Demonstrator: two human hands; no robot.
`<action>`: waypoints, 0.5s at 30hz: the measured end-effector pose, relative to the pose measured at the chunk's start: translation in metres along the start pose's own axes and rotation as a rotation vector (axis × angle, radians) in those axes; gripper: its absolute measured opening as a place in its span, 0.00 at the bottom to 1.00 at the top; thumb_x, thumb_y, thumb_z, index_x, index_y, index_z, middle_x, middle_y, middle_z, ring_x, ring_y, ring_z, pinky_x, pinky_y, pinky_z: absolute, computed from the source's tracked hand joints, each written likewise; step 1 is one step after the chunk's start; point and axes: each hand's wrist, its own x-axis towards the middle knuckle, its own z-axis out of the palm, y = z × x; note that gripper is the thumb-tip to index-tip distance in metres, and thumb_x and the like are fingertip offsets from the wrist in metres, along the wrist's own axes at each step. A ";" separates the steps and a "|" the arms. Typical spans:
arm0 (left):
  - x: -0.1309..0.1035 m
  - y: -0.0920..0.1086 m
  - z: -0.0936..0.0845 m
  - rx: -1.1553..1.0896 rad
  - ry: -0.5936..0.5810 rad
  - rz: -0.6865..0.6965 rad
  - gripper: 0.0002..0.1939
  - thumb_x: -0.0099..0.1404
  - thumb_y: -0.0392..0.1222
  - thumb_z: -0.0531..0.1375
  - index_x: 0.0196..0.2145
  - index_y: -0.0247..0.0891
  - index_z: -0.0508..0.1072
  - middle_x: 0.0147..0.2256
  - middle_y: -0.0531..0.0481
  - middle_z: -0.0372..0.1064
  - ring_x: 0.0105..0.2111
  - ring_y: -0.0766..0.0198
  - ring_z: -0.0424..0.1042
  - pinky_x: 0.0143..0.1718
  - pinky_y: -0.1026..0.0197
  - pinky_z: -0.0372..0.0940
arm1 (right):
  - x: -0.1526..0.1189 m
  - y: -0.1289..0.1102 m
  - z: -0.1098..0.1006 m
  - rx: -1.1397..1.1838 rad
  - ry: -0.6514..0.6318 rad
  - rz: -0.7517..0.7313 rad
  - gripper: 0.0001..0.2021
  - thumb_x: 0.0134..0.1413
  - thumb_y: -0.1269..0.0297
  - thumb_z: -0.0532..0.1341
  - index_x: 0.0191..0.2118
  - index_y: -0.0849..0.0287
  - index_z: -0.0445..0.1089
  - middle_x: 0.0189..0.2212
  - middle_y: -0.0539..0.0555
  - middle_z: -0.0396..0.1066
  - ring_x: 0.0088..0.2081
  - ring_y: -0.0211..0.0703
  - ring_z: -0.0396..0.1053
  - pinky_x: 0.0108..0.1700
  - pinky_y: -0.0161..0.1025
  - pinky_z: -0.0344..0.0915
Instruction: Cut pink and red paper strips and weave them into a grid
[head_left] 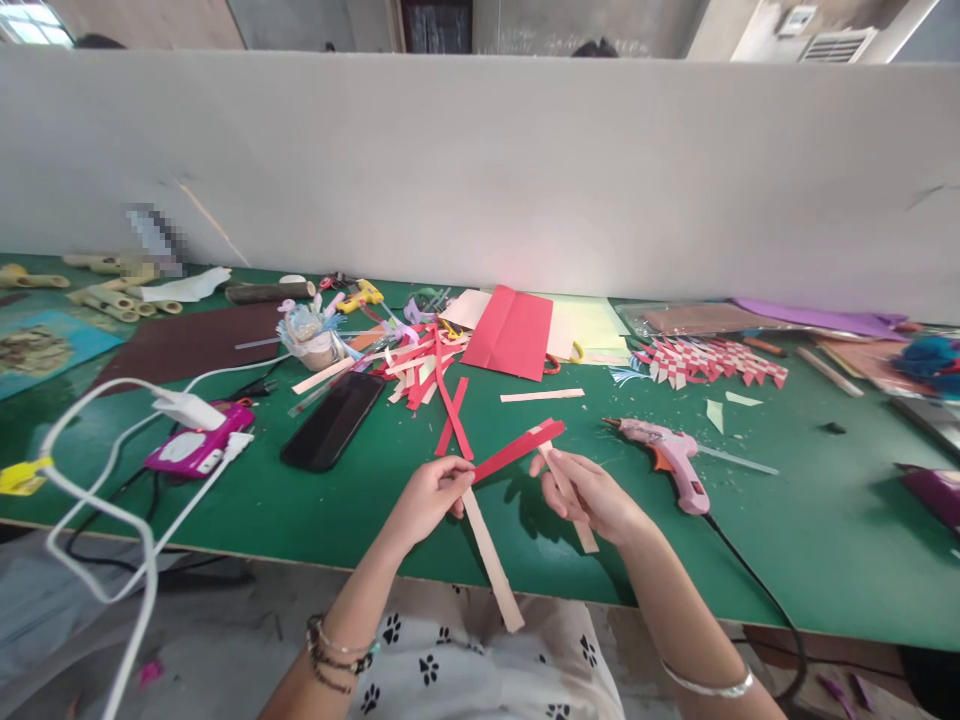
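My left hand [433,497] is closed in a pinch on the near end of a red paper strip [514,453]. A cream paper strip [491,560] hangs from the same fingers toward my lap. Over on the other side, my right hand [589,492] pinches a second cream strip [577,518], whose top meets the far end of the red strip. Whether the two are glued or folded together there, I cannot tell. Two loose red strips [452,425] lie crossed just beyond my left hand. A pink hot glue gun [667,455] rests on the table to the right.
On the green table [825,540] lie a black phone [334,420], a purple power socket [199,440] with white cables, and a heap of paper strips [424,370]. Red card [511,332] and a woven red-and-white piece [709,360] sit farther back, before a grey partition [480,170].
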 end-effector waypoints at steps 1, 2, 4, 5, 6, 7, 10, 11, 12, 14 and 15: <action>0.001 0.000 0.001 -0.008 -0.004 -0.002 0.16 0.57 0.50 0.56 0.34 0.33 0.67 0.17 0.57 0.60 0.19 0.69 0.63 0.22 0.67 0.60 | 0.000 0.000 0.001 -0.003 -0.005 -0.001 0.16 0.56 0.52 0.49 0.33 0.60 0.63 0.12 0.44 0.61 0.10 0.27 0.42 0.16 0.30 0.42; 0.002 0.000 0.001 -0.016 -0.007 -0.002 0.16 0.57 0.50 0.56 0.33 0.33 0.68 0.17 0.56 0.60 0.19 0.69 0.63 0.22 0.67 0.60 | 0.000 -0.001 0.002 -0.014 -0.001 -0.010 0.15 0.57 0.52 0.48 0.33 0.59 0.62 0.12 0.44 0.61 0.10 0.27 0.42 0.16 0.30 0.42; 0.003 0.000 0.002 -0.038 -0.012 -0.003 0.15 0.57 0.50 0.56 0.34 0.33 0.68 0.18 0.56 0.61 0.19 0.69 0.64 0.22 0.67 0.61 | 0.001 -0.002 0.004 -0.069 0.007 -0.021 0.14 0.56 0.52 0.49 0.30 0.58 0.60 0.12 0.44 0.62 0.11 0.28 0.45 0.16 0.31 0.42; 0.004 0.000 0.002 -0.050 -0.015 -0.003 0.15 0.57 0.50 0.56 0.34 0.33 0.68 0.18 0.56 0.62 0.19 0.69 0.64 0.22 0.67 0.61 | 0.002 -0.002 0.004 -0.110 0.002 -0.012 0.14 0.55 0.52 0.50 0.28 0.58 0.59 0.13 0.44 0.62 0.11 0.28 0.46 0.16 0.31 0.43; 0.005 -0.001 0.003 -0.060 -0.019 -0.003 0.16 0.57 0.50 0.56 0.34 0.33 0.68 0.18 0.55 0.62 0.19 0.69 0.64 0.22 0.67 0.62 | 0.004 -0.002 0.005 -0.147 -0.002 0.001 0.15 0.55 0.52 0.51 0.27 0.58 0.59 0.13 0.45 0.62 0.12 0.29 0.48 0.16 0.31 0.43; 0.006 -0.001 0.003 -0.068 -0.025 -0.002 0.16 0.57 0.50 0.56 0.35 0.33 0.68 0.18 0.55 0.62 0.19 0.69 0.64 0.23 0.67 0.62 | 0.005 -0.002 0.005 -0.176 0.009 0.007 0.15 0.54 0.51 0.52 0.27 0.58 0.59 0.14 0.45 0.62 0.13 0.29 0.50 0.17 0.31 0.44; 0.009 0.000 0.004 -0.079 -0.039 -0.006 0.15 0.57 0.48 0.57 0.36 0.32 0.68 0.18 0.55 0.63 0.20 0.69 0.65 0.23 0.67 0.63 | 0.009 -0.002 0.004 -0.216 0.059 -0.005 0.16 0.51 0.50 0.54 0.29 0.59 0.63 0.17 0.46 0.63 0.15 0.30 0.54 0.19 0.31 0.48; 0.009 0.001 0.004 -0.083 -0.042 -0.011 0.15 0.57 0.48 0.57 0.36 0.32 0.68 0.19 0.54 0.64 0.21 0.69 0.66 0.23 0.67 0.64 | 0.009 -0.001 0.003 -0.230 0.049 0.001 0.16 0.51 0.50 0.54 0.31 0.60 0.64 0.17 0.46 0.63 0.16 0.31 0.54 0.19 0.31 0.49; 0.010 0.002 0.005 -0.086 -0.045 -0.015 0.15 0.57 0.47 0.57 0.37 0.32 0.68 0.19 0.54 0.64 0.21 0.69 0.66 0.23 0.67 0.64 | 0.009 -0.001 0.003 -0.250 0.024 0.013 0.16 0.51 0.50 0.54 0.32 0.60 0.64 0.17 0.46 0.63 0.17 0.31 0.54 0.20 0.31 0.49; 0.010 0.005 0.006 -0.090 -0.054 -0.020 0.15 0.57 0.46 0.57 0.38 0.31 0.68 0.20 0.53 0.65 0.22 0.69 0.67 0.24 0.67 0.65 | 0.009 0.000 0.003 -0.284 -0.020 0.030 0.17 0.52 0.50 0.53 0.33 0.60 0.65 0.15 0.45 0.61 0.16 0.31 0.53 0.19 0.31 0.47; 0.010 0.006 0.006 -0.094 -0.060 -0.018 0.15 0.57 0.46 0.57 0.39 0.32 0.69 0.21 0.53 0.65 0.23 0.68 0.67 0.24 0.67 0.65 | 0.009 0.000 0.003 -0.292 -0.016 0.021 0.17 0.53 0.49 0.52 0.32 0.60 0.64 0.14 0.45 0.59 0.15 0.30 0.51 0.19 0.31 0.45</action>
